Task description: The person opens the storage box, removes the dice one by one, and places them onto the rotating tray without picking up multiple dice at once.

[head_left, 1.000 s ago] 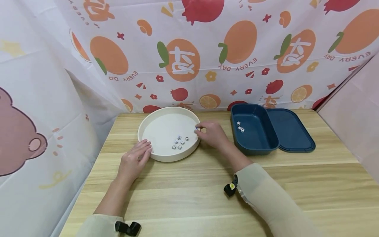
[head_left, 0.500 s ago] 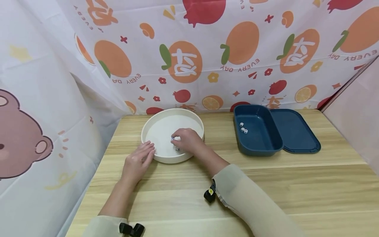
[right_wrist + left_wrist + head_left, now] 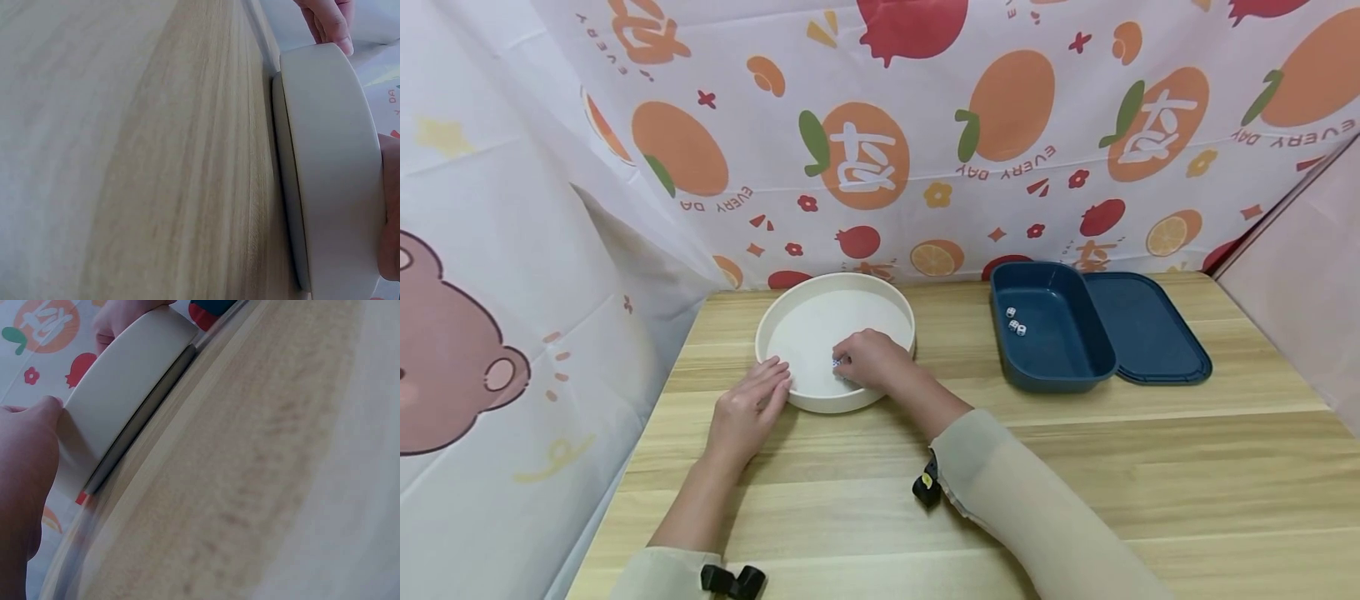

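A round cream tray (image 3: 880, 287) stands on the table. My left hand (image 3: 747, 412) rests on its near left rim, fingers fairly straight and reaching just over the edge; the left wrist view shows the same hand (image 3: 28, 450) against the tray wall (image 3: 125, 381). Inside the tray, my right hand (image 3: 874, 360) is low over the floor, its fingertips pinching a small white die (image 3: 837, 364) with blue pips. That hand and its fingers hide the other dice beneath. The right wrist view mostly shows the tray's outer wall (image 3: 334, 156).
To the right is a dark blue rectangular box (image 3: 1060, 354) holding three white dice (image 3: 1014, 324). Its flat blue lid (image 3: 1157, 333) lies beside it on the wooden table (image 3: 1075, 475). A fruit-print cloth (image 3: 940, 108) hangs close behind the tray and box.
My right hand has moved left from the tray's right rim with a die and then lowered to the tray floor. My left hand stays on the rim.
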A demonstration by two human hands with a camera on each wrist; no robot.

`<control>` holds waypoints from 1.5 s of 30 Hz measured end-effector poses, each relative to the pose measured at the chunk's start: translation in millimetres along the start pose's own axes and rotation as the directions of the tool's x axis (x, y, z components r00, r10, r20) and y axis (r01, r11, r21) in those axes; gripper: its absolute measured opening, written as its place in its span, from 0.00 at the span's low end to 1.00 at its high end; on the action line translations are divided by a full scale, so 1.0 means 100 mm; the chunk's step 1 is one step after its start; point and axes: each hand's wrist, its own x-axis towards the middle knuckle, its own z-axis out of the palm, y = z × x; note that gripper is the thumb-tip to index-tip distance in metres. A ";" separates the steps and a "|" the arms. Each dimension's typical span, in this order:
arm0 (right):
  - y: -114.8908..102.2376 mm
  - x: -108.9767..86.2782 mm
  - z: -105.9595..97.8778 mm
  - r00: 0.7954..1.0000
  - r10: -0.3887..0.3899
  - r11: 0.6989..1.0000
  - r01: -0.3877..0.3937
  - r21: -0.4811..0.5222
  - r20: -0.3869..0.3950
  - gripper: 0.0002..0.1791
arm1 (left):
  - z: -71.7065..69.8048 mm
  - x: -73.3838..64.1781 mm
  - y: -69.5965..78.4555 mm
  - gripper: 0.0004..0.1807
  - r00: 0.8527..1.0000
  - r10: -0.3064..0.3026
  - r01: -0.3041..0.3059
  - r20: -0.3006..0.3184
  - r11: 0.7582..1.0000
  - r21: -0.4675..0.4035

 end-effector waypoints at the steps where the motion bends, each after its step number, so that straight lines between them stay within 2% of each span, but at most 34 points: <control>1: 0.00 0.00 0.00 1.000 0.001 1.000 -0.001 -0.002 0.003 0.05 | 0.00 0.00 0.00 0.10 1.000 -0.003 0.003 0.002 1.000 0.002; 7: 0.01 -0.01 0.01 1.000 0.006 1.000 -0.006 0.009 -0.014 0.05 | 0.00 0.00 0.01 0.10 1.000 -0.011 0.011 0.007 1.000 0.005; 9: 0.02 -0.02 0.01 0.999 0.026 0.999 -0.025 0.028 -0.034 0.05 | 0.01 -0.01 0.01 0.10 1.000 -0.012 0.012 0.008 1.000 0.006; 13: 0.03 -0.05 0.01 0.993 0.064 0.995 -0.056 0.077 -0.104 0.15 | 0.01 -0.01 0.02 0.10 1.000 -0.013 0.013 0.010 1.000 0.008; 17: 0.08 -0.10 -0.03 0.985 0.061 0.994 -0.045 0.100 -0.162 0.15 | 0.02 -0.02 0.03 0.10 1.000 -0.014 0.014 0.009 1.000 0.006; 21: 0.18 -0.15 -0.10 0.981 0.070 0.993 -0.050 0.109 -0.182 0.16 | 0.01 -0.02 0.04 0.10 1.000 -0.011 0.011 0.004 1.000 0.005; 28: 0.48 -0.31 -0.31 0.967 0.172 0.978 -0.145 0.152 -0.186 0.20 | 0.00 -0.03 0.04 0.10 1.000 -0.005 0.005 -0.004 1.000 0.011; 32: 0.68 -0.44 -0.46 0.953 0.204 0.972 -0.171 0.158 -0.223 0.22 | -0.01 -0.03 0.03 0.09 1.000 -0.010 0.010 -0.005 1.000 0.009; 36: 0.92 -0.61 -0.62 0.934 0.216 0.972 -0.178 0.155 -0.284 0.23 | -0.01 -0.03 0.03 0.10 1.000 -0.015 0.015 0.002 1.000 0.010; 40: 1.17 -0.78 -0.78 0.903 0.248 0.966 -0.202 0.164 -0.349 0.23 | -0.01 -0.01 0.03 0.10 1.000 -0.007 0.007 -0.001 1.000 0.009; 43: 1.37 -0.89 -0.86 0.884 0.289 0.955 -0.239 0.177 -0.367 0.22 | -0.01 -0.01 0.03 0.09 1.000 0.004 -0.004 -0.011 1.000 0.005; 45: 1.50 -0.96 -0.90 0.878 0.320 0.945 -0.272 0.181 -0.355 0.22 | -0.01 0.00 0.03 0.09 1.000 0.006 -0.006 -0.013 1.000 0.002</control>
